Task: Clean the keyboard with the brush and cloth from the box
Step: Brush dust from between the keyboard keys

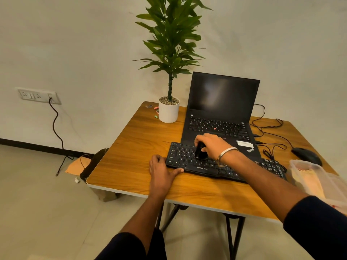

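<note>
- Keyboard (pixel 216 167) sits on the wooden table (pixel 135 147), just near of the open laptop (pixel 221 109), angled with its right end nearer me.
- Right hand (pixel 212 145) curled around the black brush (pixel 200 151), bristle end down on the left-centre keys.
- Left hand (pixel 161 170) holds the keyboard's left edge: thumb along the near edge, fingers around the left end.
- Box (pixel 319 182), clear plastic, at the table's right edge; pale cloth (pixel 309 182) inside it.
- Mouse (pixel 306 155) just far of the box, cables (pixel 270 132) right of the laptop.
- Potted plant (pixel 169 109) far left of the laptop.
</note>
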